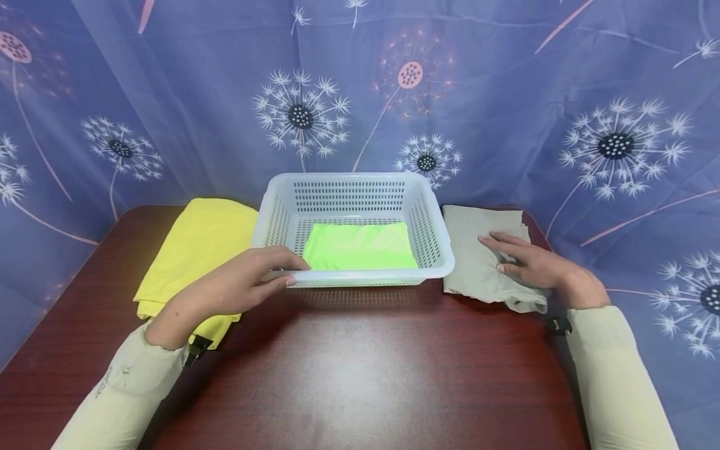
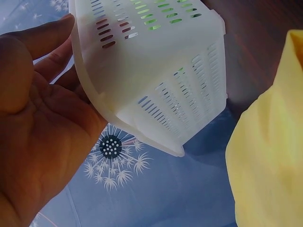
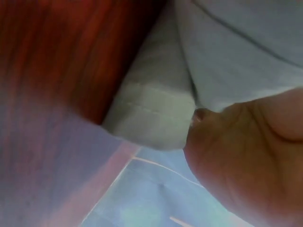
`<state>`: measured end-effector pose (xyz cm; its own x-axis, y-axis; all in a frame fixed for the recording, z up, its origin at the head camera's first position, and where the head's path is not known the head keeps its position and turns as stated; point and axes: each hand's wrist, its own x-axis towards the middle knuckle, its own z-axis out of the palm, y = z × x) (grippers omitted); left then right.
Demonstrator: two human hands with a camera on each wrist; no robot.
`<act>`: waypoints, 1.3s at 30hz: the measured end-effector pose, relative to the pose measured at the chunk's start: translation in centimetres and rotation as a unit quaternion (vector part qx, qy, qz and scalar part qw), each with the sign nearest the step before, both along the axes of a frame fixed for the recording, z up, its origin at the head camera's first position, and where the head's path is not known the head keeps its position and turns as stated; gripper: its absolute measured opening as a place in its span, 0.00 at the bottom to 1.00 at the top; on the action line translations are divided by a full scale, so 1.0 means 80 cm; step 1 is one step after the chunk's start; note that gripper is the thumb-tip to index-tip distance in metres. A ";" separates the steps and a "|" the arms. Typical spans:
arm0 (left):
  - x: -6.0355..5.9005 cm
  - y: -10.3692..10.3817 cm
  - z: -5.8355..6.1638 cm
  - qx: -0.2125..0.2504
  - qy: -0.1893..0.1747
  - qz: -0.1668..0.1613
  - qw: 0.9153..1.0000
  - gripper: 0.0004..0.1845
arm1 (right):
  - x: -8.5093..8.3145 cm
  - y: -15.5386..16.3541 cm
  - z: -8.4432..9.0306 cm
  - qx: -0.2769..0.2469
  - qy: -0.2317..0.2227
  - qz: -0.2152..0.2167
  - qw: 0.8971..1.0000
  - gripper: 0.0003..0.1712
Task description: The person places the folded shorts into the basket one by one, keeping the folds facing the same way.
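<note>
A white plastic basket (image 1: pixel 360 275) with slotted walls stands at the back middle of the table, a folded bright green cloth (image 1: pixel 360 247) lying inside it. My left hand (image 1: pixel 255 278) grips the basket's front left rim, fingers over the edge and thumb on the outer side. In the left wrist view, the hand (image 2: pixel 42 123) meets the rim of the basket (image 2: pixel 128 71). To the right, my right hand (image 1: pixel 529 262) rests on a folded grey cloth (image 1: pixel 472 244), fingers extended. The right wrist view shows its palm (image 3: pixel 241 161) against the grey fabric (image 3: pixel 151 109).
A folded yellow cloth (image 1: pixel 197 250) lies left of the basket, partly behind my left forearm. The dark red wooden table (image 1: pixel 360 375) has rounded back corners. Behind it hangs a blue curtain (image 1: pixel 214 75) with a dandelion print.
</note>
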<state>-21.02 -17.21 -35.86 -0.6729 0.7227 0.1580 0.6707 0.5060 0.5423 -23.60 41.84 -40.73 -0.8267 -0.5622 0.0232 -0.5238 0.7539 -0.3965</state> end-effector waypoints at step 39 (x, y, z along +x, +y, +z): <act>0.000 -0.001 -0.001 0.005 -0.009 -0.001 1.000 0.15 | 0.036 -0.021 0.002 0.052 -0.002 -0.056 0.997 0.35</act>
<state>-21.01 -17.30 -35.95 -0.6742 0.7225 0.1533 0.6622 0.4993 0.5587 -20.75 40.19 -40.58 -0.8847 -0.4650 -0.0333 -0.4325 0.8452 -0.3141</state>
